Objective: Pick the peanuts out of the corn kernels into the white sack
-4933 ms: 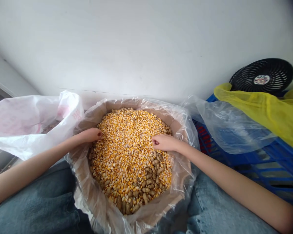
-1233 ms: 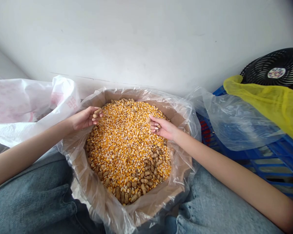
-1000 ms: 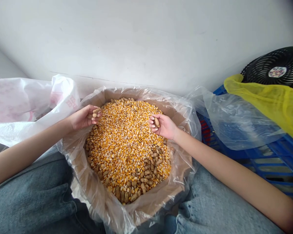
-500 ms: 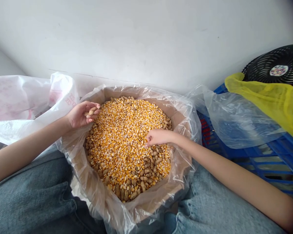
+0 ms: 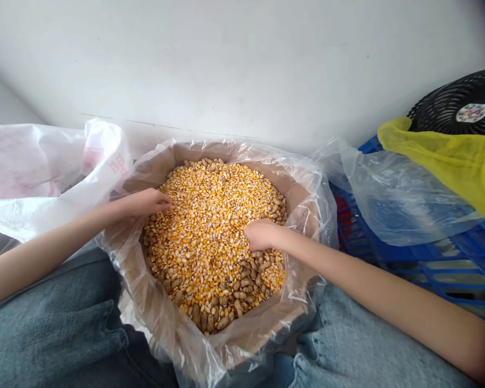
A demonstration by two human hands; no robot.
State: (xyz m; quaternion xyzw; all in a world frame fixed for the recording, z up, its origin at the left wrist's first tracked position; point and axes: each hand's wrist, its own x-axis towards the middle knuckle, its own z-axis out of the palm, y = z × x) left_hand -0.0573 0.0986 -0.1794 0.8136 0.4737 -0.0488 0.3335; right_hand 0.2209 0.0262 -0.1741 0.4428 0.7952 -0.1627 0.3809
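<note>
Yellow corn kernels (image 5: 210,231) fill a box lined with clear plastic (image 5: 307,210). Unshelled peanuts (image 5: 246,283) lie on the corn, mostly at the near right, with more along the near and far edges. My left hand (image 5: 151,202) is over the left edge of the corn, back upward, fingers curled in; what it holds is hidden. On the right side of the corn, just above the peanut cluster, my right hand (image 5: 261,235) is closed with its fingertips down at the kernels, and its contents are hidden too.
A white plastic sack (image 5: 28,161) lies left of the box. On the right, a blue crate (image 5: 424,258) carries clear plastic, a yellow mesh bag (image 5: 448,161) and a black fan (image 5: 464,108). A white wall (image 5: 234,70) stands behind the box.
My left hand has turned from palm up, with peanuts showing in it, to palm down, and its fingers have curled. My right hand has shifted slightly, its fingertips now lower toward the kernels.
</note>
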